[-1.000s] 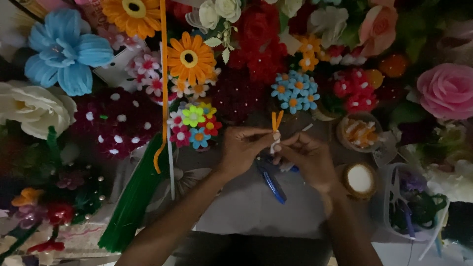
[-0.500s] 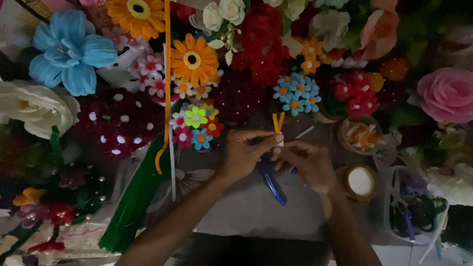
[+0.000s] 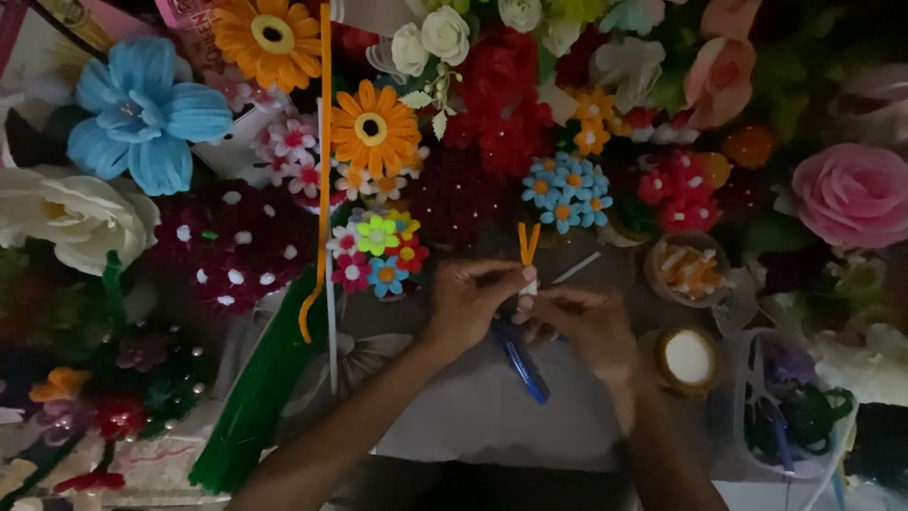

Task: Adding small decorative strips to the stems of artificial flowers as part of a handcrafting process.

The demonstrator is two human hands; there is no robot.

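Far left of both hands: a blue flower (image 3: 142,112), a white rose (image 3: 71,213), then a green stem bundle (image 3: 260,388) slanting down toward the near edge. Nearer, a long orange strand (image 3: 324,142) hanging straight down, ending in a hook just left of the left wrist.

Left hand (image 3: 470,301): pinched closed, thumb and forefinger tips nipping the orange pipe cleaner (image 3: 527,244) at its base, where a pale bit shows. Two short orange ends stand up in a V just above the fingertips.

Right hand (image 3: 586,326): curled almost closed, fingertips meeting the left hand's at the same base; whether gripping the stem or only steadying it, cannot tell. A blue tool (image 3: 523,364), perhaps a cutter, juts down from between the palms; which hand holds it, cannot tell.

Likely very light, fuzzy and easy to grip, with a wire core: bends readily and keeps its bend, crushes if squeezed hard. Best held low at the twist, not by the loose tips.

Right of the hands: a small bowl (image 3: 688,270) of pale pieces, a round lid (image 3: 689,360), a clear tub (image 3: 794,416), and a pink rose (image 3: 851,194) beyond.
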